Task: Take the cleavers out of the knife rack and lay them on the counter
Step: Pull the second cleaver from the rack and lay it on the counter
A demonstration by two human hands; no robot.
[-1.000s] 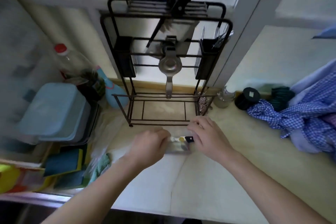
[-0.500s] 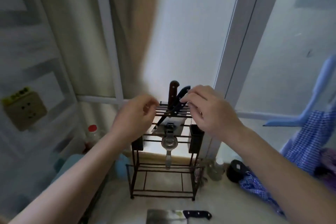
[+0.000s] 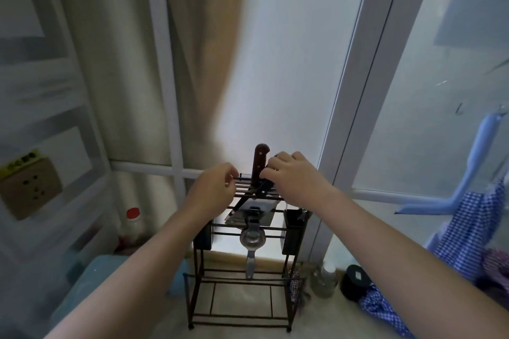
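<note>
The black wire knife rack [image 3: 202, 245] stands on the counter against the window. A brown-handled knife [image 3: 260, 159] sticks upright out of its top slots. Right beside it, my right hand [image 3: 294, 177] is closed over the dark handle of a cleaver [image 3: 265, 186] that leans in the slots. A wide steel blade [image 3: 264, 208] hangs below the top bars. My left hand [image 3: 216, 188] has its fingers curled on the rack's top left rail. The hand hides most of the dark handle.
A metal squeezer [image 3: 252, 238] hangs in the rack's middle. A red-capped bottle [image 3: 133, 219] and a blue lidded box [image 3: 91, 283] stand left. A glass jar [image 3: 325, 279], a black jar [image 3: 354, 281] and checked cloth [image 3: 468, 228] lie right. A wall socket [image 3: 30, 187] is far left.
Both hands rose from the counter to the rack's top. My right hand has closed over the dark handle and my left hand has reached the top rail. The cleaver on the counter has left the view.
</note>
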